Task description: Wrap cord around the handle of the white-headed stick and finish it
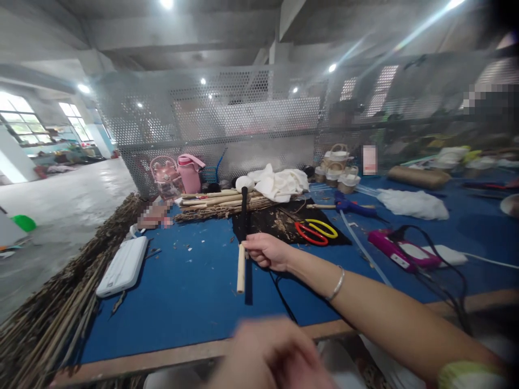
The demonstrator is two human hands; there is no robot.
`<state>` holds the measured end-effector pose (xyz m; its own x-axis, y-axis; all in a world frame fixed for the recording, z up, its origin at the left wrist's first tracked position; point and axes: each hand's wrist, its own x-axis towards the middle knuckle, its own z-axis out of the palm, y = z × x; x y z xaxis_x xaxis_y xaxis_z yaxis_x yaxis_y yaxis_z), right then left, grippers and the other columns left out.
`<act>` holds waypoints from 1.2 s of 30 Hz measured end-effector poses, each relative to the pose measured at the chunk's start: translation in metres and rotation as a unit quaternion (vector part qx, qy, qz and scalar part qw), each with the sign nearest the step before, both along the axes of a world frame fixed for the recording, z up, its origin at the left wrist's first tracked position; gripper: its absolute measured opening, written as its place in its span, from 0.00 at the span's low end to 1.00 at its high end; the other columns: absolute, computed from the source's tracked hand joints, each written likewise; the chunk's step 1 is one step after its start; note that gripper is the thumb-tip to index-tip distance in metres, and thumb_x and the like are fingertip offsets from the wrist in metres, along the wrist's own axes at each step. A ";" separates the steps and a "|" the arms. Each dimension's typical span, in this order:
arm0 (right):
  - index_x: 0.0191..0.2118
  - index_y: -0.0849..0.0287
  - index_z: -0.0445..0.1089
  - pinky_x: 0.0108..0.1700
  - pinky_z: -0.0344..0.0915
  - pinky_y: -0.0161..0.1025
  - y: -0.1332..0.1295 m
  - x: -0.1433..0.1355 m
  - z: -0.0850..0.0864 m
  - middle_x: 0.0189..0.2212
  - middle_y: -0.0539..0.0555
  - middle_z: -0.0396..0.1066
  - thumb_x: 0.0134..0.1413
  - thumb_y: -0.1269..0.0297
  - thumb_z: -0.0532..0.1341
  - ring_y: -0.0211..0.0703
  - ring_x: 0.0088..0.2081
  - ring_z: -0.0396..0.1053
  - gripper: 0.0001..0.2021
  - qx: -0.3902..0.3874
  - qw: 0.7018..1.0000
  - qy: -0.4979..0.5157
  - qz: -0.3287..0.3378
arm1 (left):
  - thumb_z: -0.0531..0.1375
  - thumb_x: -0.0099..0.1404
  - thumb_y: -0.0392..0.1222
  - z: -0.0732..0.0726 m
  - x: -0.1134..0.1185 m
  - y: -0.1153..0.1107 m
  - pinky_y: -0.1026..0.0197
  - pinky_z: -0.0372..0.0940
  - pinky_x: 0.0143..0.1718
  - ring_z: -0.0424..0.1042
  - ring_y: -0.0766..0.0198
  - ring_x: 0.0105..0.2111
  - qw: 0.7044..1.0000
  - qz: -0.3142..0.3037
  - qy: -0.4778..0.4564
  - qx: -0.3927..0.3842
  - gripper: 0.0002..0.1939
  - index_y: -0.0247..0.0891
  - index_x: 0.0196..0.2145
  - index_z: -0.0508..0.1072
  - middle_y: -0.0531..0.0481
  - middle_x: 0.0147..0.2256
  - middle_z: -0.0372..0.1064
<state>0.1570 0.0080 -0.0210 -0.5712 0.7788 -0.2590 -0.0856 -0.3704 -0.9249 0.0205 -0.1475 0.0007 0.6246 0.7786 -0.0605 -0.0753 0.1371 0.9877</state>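
My right hand, with a silver bangle at the wrist, reaches in from the right above the blue table. Its fingers are closed on a stick with a bare, pale wooden lower end and a black upper part. A round white knob shows at the top of the black part; whether it is joined to the stick I cannot tell. Beside the wood hangs a dark strip. My left hand is low at the front edge, its fingers smeared by motion. Scissors with red and yellow handles lie right of the stick.
Behind are bundled sticks, white cloth and a pink bottle. A white power bank lies left, near dry stalks. A blue glue gun and a purple device with cords lie right.
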 end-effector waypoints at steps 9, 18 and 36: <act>0.22 0.57 0.51 0.14 0.33 0.27 0.000 -0.002 0.003 0.10 0.38 0.46 0.41 0.58 0.65 0.24 0.12 0.38 0.19 0.045 0.996 -0.054 -0.052 | 0.62 0.46 0.61 0.021 -0.035 0.144 0.67 0.49 0.15 0.56 0.70 0.14 0.916 0.077 0.372 0.126 0.23 0.37 0.16 0.64 0.56 0.12 0.58; 0.24 0.58 0.55 0.13 0.32 0.28 0.006 0.008 -0.001 0.11 0.38 0.46 0.42 0.51 0.65 0.24 0.12 0.37 0.20 0.056 0.993 -0.105 -0.027 | 0.63 0.48 0.57 -0.018 -0.018 0.137 0.68 0.55 0.17 0.59 0.72 0.14 0.974 0.144 0.175 0.033 0.22 0.36 0.17 0.62 0.56 0.13 0.60; 0.27 0.61 0.60 0.12 0.33 0.27 0.007 0.003 -0.010 0.12 0.39 0.50 0.45 0.58 0.64 0.24 0.12 0.38 0.14 0.036 0.999 -0.015 -0.025 | 0.68 0.45 0.52 -0.023 -0.013 0.123 0.68 0.62 0.24 0.62 0.74 0.21 0.984 0.108 0.074 -0.119 0.22 0.33 0.28 0.66 0.56 0.22 0.62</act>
